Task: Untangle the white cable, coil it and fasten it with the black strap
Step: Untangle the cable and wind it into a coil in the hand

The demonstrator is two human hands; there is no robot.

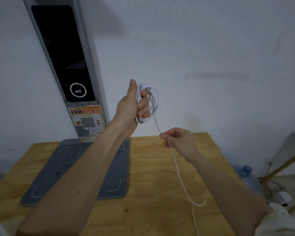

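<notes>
My left hand (134,106) is raised above the table with its thumb up, and its fingers grip several loops of the white cable (155,101) wound into a coil. From the coil's bottom a single strand runs down to my right hand (179,140), which pinches it between thumb and fingertips. Below that hand the loose end of the cable (182,181) trails over the wooden table (160,167), bends near the front and leaves the frame at the bottom. No black strap is in view.
A grey flat base plate (109,178) lies on the table's left half, carrying a tall grey post with a dark screen (63,53) and an orange QR sticker (87,120). A water bottle (249,176) and wooden rack legs (283,167) stand at the right on the floor.
</notes>
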